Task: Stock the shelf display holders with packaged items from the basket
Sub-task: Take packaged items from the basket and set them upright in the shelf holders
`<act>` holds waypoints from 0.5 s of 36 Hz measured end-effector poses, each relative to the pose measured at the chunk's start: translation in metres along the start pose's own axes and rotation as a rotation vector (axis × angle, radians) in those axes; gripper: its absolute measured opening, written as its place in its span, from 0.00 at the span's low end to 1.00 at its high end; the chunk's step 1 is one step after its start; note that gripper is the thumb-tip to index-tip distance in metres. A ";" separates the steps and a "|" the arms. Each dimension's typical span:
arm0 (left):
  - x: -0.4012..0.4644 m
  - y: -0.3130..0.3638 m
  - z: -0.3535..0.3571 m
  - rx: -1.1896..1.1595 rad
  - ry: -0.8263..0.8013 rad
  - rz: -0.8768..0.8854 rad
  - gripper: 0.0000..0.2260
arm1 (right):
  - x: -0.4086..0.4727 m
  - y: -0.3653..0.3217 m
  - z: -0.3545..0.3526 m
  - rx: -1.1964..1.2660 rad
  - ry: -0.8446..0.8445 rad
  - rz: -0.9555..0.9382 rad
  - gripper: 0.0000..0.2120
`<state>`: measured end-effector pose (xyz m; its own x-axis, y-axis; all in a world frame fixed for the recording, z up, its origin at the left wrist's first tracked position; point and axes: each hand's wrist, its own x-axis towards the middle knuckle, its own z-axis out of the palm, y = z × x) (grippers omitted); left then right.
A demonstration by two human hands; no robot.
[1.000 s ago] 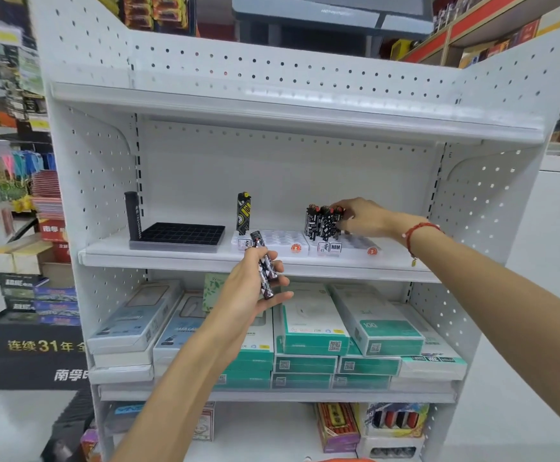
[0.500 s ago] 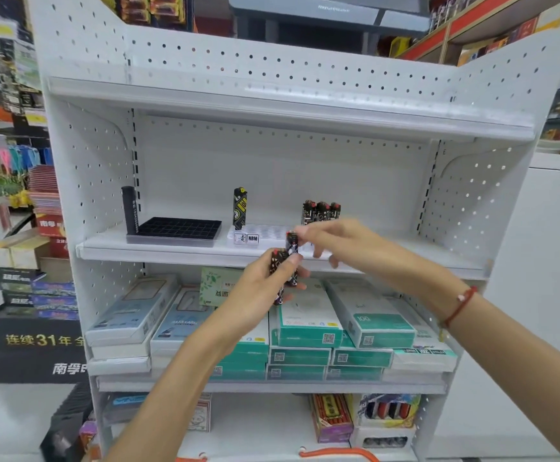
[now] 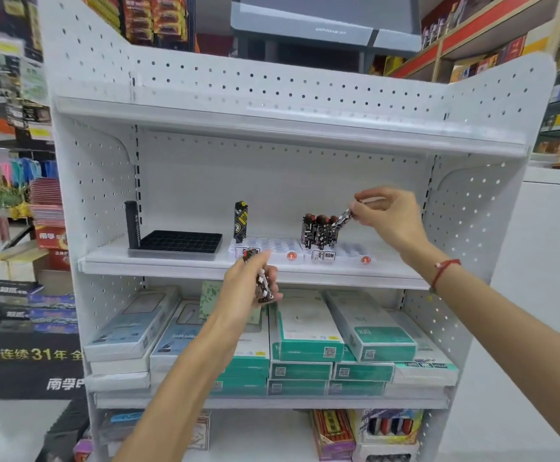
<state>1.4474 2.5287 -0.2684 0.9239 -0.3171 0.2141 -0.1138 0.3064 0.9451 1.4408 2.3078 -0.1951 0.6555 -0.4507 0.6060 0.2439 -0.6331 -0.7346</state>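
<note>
**One lighter going into the right holder, spares waiting in the left hand**

The right hand (image 3: 388,215) is above the middle shelf (image 3: 178,266), toward its right end. Its fingers (image 3: 366,198) pinch one patterned lighter (image 3: 345,217) by the top end, so the lower end stays free and can point down and to the left, at the cluster of standing lighters (image 3: 320,230). I judge that this tilt is for guiding the lighter into a free slot of the clear right holder (image 3: 355,253), next to those that stand there already; it is not yet seated.

The left hand (image 3: 248,290) waits lower, just in front of the front edge of the same shelf. Its fingers are curled around a small bundle of spare lighters (image 3: 262,285), held more or less upright, probably so the right hand can take one quickly each time.

The clear middle holder (image 3: 272,250) carries only one upright lighter (image 3: 240,221) at its back left corner, and the black tray (image 3: 180,243) near the left end has a dark tube (image 3: 131,223) standing at its left back corner. So many slots remain to fill. The basket is not in view.
</note>
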 end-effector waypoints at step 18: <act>0.000 0.008 -0.004 -0.180 0.007 0.044 0.09 | 0.010 0.023 0.033 -0.530 -0.019 -0.321 0.12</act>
<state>1.4481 2.5341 -0.2619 0.9219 -0.2940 0.2522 -0.0875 0.4761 0.8750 1.4765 2.3096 -0.2163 0.6221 -0.1778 0.7625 0.0463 -0.9638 -0.2626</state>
